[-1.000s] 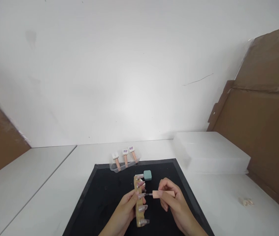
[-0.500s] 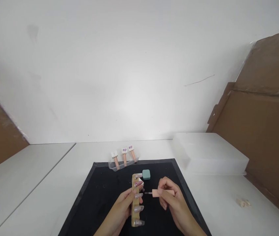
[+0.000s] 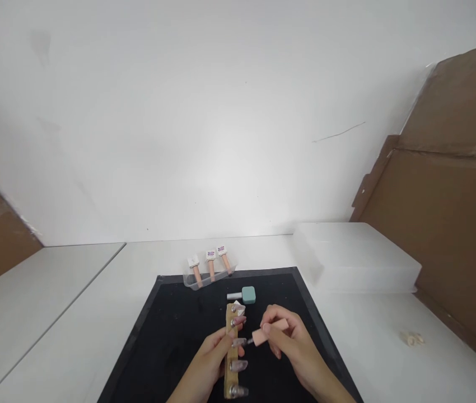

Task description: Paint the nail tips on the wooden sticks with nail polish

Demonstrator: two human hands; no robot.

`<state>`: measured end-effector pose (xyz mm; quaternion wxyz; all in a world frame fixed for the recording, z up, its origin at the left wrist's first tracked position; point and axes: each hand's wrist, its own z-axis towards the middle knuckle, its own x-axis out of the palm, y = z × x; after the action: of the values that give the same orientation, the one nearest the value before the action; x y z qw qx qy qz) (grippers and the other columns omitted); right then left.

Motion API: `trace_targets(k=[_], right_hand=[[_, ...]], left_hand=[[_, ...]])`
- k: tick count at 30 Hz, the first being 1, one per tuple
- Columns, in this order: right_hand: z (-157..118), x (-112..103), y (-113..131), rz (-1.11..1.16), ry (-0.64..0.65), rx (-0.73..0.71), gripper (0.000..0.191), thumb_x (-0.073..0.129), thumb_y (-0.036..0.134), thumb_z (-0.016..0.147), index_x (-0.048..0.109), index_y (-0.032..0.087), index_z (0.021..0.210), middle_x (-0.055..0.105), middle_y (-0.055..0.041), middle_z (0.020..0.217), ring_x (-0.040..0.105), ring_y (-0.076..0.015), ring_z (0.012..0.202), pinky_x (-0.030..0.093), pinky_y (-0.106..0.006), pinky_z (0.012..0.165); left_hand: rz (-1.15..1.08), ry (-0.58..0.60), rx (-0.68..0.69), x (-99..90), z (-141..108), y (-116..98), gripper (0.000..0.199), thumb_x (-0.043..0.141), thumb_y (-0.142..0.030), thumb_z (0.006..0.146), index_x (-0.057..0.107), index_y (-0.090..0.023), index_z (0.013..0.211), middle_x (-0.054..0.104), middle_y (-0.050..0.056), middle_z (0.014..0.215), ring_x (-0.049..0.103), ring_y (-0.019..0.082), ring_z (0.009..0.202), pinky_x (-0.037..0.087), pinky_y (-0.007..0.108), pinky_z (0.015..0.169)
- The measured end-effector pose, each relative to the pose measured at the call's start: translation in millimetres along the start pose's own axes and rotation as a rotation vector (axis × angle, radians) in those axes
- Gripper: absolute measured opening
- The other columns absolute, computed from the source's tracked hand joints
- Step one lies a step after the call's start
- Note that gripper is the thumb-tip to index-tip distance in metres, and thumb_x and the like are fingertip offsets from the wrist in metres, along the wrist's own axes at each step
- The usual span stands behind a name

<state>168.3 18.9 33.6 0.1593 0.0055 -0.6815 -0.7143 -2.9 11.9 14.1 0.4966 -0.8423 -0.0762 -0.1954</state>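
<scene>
A tan strip (image 3: 231, 379) stands lengthwise in front of me, with several nail tips along it pointing right. My left hand (image 3: 215, 354) is closed round the strip from the left, and a white bottle (image 3: 239, 307) shows partly behind the strip's upper end. Between the fingers of my right hand (image 3: 287, 336) is a pink brush cap (image 3: 260, 336), tilted, its brush pointing left. The brush end meets or nearly meets the middle nail tip (image 3: 239, 342); actual contact is too small to tell.
Beyond the hands on the black mat (image 3: 171, 313) lies a green bottle (image 3: 248, 295) with a pale cap. Several-sided clear tray (image 3: 195, 286) holds three pink-capped bottles. A translucent box (image 3: 358, 257) sits at the back right, small beige pieces (image 3: 413, 338) at the right.
My right hand has brought the brush left to the middle nail tip and tilted the cap. The strip has shifted slightly down the view, uncovering the green bottle's pale cap.
</scene>
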Motion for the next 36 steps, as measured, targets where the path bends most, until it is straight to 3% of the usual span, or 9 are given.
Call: trace_targets(k=[22,29,36], right_hand=[[-2,1,-1,-0.044,0.036,-0.108,0.024,0.067,0.041,0.076,0.069,0.018,0.075,0.048,0.0030,0.066,0.034,-0.0052,0.042,0.028,-0.019,0.038],[0,-1,-5,-0.098,0.085,-0.027,0.027,0.065,0.043,0.077,0.065,0.016,0.077,0.048,0.0040,0.060,0.034,-0.0052,0.043,0.029,-0.018,0.039],[2,-2,-2,-0.133,0.042,0.027,0.033,0.065,0.048,0.074,0.062,0.015,0.073,0.044,0.0060,0.053,0.035,-0.0057,0.041,0.027,-0.018,0.039]], left_hand=[[0.035,-0.034,-0.003,14.4,-15,-6,0.052,0.070,-0.050,0.063,0.066,-0.011,0.097,0.056,0.001,0.062,0.045,0.010,0.058,0.035,0.021,0.056],[0.021,-0.048,-0.014,20.4,-20,-13,0.051,0.071,-0.049,0.063,0.067,-0.012,0.097,0.055,0.000,0.061,0.044,0.009,0.056,0.034,0.020,0.054],[0.018,-0.042,-0.034,21.1,-19,-17,0.053,0.072,-0.049,0.061,0.067,-0.013,0.100,0.054,-0.001,0.060,0.043,0.007,0.054,0.034,0.019,0.053]])
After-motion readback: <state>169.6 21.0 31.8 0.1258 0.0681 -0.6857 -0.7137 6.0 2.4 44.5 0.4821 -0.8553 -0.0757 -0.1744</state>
